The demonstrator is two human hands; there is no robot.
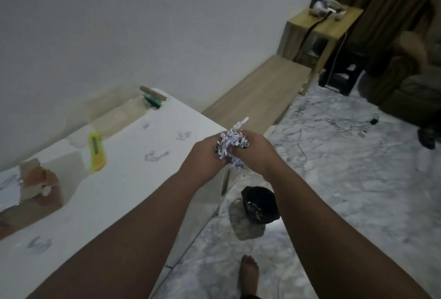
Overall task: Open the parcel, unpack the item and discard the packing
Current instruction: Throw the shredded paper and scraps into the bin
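The fingers of our left hand (pixel 202 153) and right hand (pixel 257 153) are curled in together, clutching a wad of shredded paper packing (pixel 231 143) between them; a few strips stick out above. The hands hover at the corner of the white worktop (pixel 133 191), above a black bin (pixel 260 205) that stands on the marbled floor (pixel 346 179) just beside the worktop.

On the worktop a few paper scraps (pixel 155 155) lie loose. A yellow utility knife (pixel 96 153) lies nearer the wall (pixel 143 24), and the opened cardboard parcel (pixel 40 186) sits at the left edge. Our bare foot (pixel 249 272) rests on the floor.

Along the wall run a low wooden board (pixel 257 93) and a small wooden side table (pixel 324 24), with a brown curtain (pixel 393 0) behind and cables (pixel 346 127) strewn on the floor.
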